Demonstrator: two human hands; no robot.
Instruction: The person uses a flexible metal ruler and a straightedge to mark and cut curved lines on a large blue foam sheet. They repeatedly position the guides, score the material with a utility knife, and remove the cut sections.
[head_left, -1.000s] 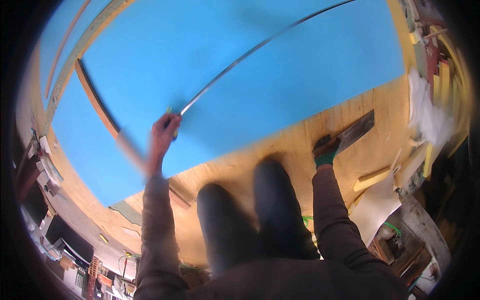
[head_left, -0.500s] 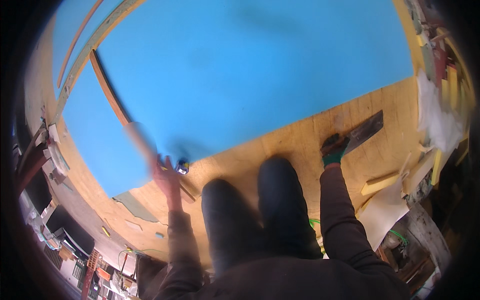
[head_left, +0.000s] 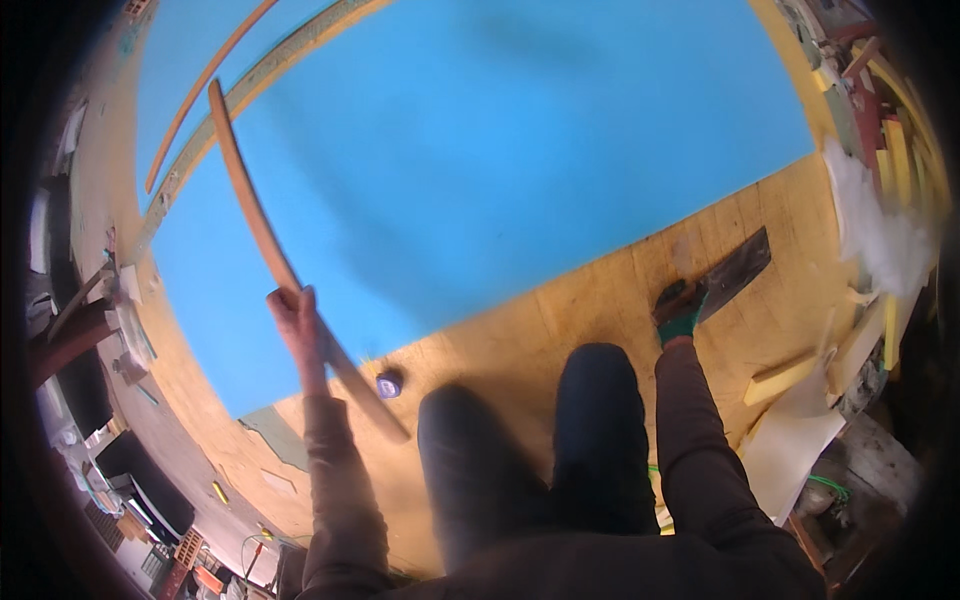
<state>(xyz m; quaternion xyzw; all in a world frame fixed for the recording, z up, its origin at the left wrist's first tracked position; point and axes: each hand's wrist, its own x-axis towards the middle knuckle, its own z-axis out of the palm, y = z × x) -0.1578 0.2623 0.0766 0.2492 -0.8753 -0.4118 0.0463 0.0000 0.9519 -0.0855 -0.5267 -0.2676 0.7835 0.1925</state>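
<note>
My bare left hand (head_left: pixel 298 325) is closed around a long, narrow wooden strip (head_left: pixel 255 215). The strip slants from the far left over the blue sheet (head_left: pixel 520 160) down past the sheet's near edge. By its near end, on the plywood (head_left: pixel 500 345), sits a small blue tape measure (head_left: pixel 388 383). My right hand (head_left: pixel 680 312), in a dark and green glove, grips a tool with a broad, flat, dark blade (head_left: pixel 738 270). The blade points away to the right, low over the plywood. Its exact kind I cannot make out.
Another thin wooden strip (head_left: pixel 205 95) lies on blue material at the far left, beyond a rough-edged seam. White plastic film (head_left: pixel 875 215) and yellow-edged offcuts (head_left: pixel 780 377) crowd the right side. My knees rest in front of me on the plywood.
The wooden strip in my left hand has lifted and swung, its near end now farther right. The tape measure, earlier next to that hand, now sits apart on the plywood. My view has shifted slightly.
</note>
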